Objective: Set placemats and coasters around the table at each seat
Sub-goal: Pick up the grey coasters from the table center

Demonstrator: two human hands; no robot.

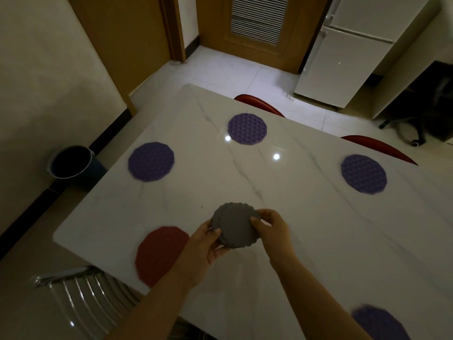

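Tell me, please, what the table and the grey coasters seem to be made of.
The table looks like polished marble or a marble-look slab: white, grey veins, glossy lamp reflections. The coasters look like matte silicone or rubber: dull grey, scalloped edges, no shine.

The nearest purple placemat [377,323] is blurred, its pattern perhaps latticed, and cut off below.
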